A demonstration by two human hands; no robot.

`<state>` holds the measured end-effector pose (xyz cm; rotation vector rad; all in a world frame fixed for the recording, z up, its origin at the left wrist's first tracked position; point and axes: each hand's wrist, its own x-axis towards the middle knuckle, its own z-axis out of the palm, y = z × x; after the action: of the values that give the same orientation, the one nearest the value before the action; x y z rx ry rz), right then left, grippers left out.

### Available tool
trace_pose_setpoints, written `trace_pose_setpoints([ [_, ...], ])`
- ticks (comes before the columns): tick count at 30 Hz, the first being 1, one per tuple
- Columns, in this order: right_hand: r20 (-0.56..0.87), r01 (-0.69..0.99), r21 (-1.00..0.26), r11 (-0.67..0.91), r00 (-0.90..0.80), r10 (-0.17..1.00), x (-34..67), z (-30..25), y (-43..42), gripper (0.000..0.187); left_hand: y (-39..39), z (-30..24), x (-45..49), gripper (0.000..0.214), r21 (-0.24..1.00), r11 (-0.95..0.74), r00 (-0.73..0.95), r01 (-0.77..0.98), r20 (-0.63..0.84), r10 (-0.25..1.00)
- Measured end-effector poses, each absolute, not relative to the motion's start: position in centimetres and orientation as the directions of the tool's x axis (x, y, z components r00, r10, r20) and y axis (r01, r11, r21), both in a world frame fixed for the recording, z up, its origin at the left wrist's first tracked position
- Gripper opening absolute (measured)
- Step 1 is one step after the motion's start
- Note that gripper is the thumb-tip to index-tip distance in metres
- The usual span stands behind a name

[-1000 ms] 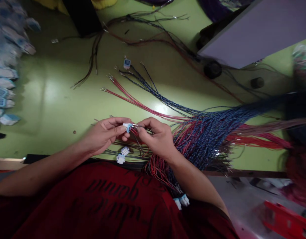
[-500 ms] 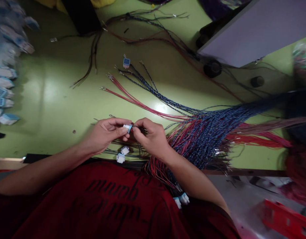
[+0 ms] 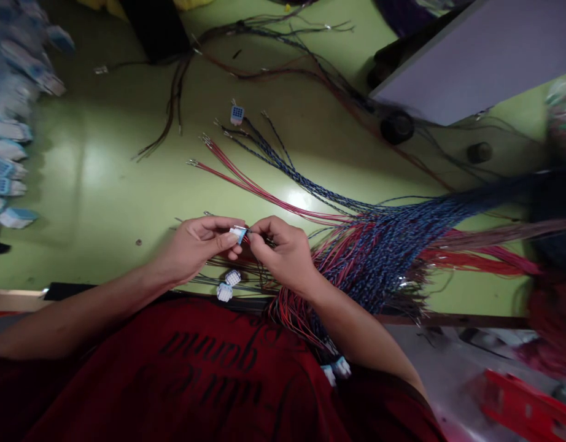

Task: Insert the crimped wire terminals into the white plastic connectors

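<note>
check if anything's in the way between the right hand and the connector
Only thin wires show in the small gap between the right hand and the white-and-blue connector held in the left hand; nothing else visible stands in the way.

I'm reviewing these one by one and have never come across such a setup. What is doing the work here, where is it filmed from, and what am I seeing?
There is no machine: these are a person's two bare hands, seen by one camera worn on the head, looking forward and down. The left hand holds a small white-and-blue plastic connector. The right hand, close beside it, pinches a thin dark wire at the connector; how far it goes in is too small to tell.

On the smooth green table lie a thick bundle of blue-and-black twisted wires, some thin red wires with metal tips, and a loose blue-faced plastic connector. A heap of white-and-blue connectors sits at the picture's left edge.
</note>
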<state>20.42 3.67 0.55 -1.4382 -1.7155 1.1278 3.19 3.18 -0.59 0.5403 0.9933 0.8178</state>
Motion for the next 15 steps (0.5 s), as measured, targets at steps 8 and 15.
trace_pose_setpoints([
  [8, -0.035, 0.438, -0.897, 0.062, -0.211, 0.977, 20.56, 0.57, 3.55, 0.009, 3.03, -0.81, 3.17, 0.023, 0.735, 0.579, 0.306, -0.354, -0.494, 0.814],
  [15, -0.02, 0.322, -0.945, 0.05, -0.21, 0.978, 20.79, 0.66, 3.8, 0.003, 3.18, -0.37, 3.3, 0.024, 0.722, 0.581, 0.307, -0.376, -0.495, 0.813],
])
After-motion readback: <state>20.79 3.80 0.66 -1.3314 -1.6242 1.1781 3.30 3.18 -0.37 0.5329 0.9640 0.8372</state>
